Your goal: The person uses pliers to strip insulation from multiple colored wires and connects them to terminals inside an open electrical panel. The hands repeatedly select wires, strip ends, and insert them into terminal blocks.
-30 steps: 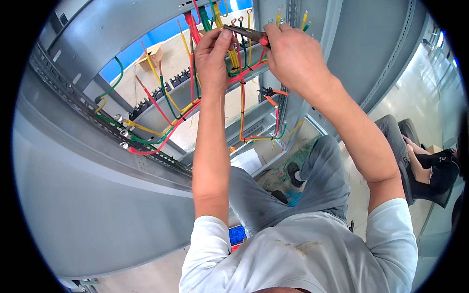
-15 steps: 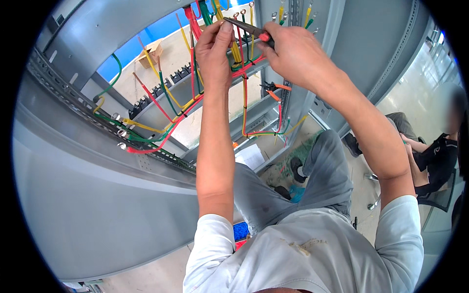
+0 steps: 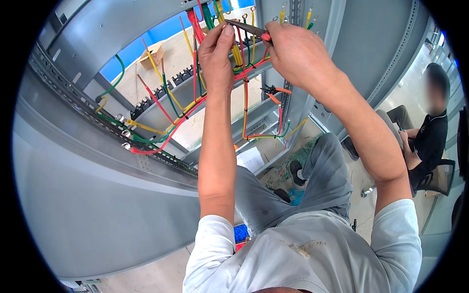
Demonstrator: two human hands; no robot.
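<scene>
My right hand (image 3: 302, 54) is wrapped round pliers (image 3: 248, 27) with dark, tapering jaws and red on the handle. Their tip points left and reaches the fingertips of my left hand (image 3: 218, 58). Thumb and fingers of that left hand are pinched together; what lies between them is too small to make out. Just behind both hands, bundles of red wires (image 3: 196, 32), green wires (image 3: 209, 21) and yellow wires (image 3: 238, 54) run down inside a grey metal cabinet frame (image 3: 122, 24). Several thin wires with ring lugs (image 3: 253, 10) stand up between and beyond my hands.
Orange-handled cutters (image 3: 276, 91) hang at the frame below my right hand. Lugged cable ends (image 3: 128, 146) stick out at the left. Black terminal holders (image 3: 183, 75) line a rail. A cardboard box (image 3: 152, 54) lies behind. Another person (image 3: 432, 132) sits at the right.
Both hands keep their hold, the pliers' tip still at my left fingertips. The view has shifted slightly, and the seated person at the right now shows more fully.
</scene>
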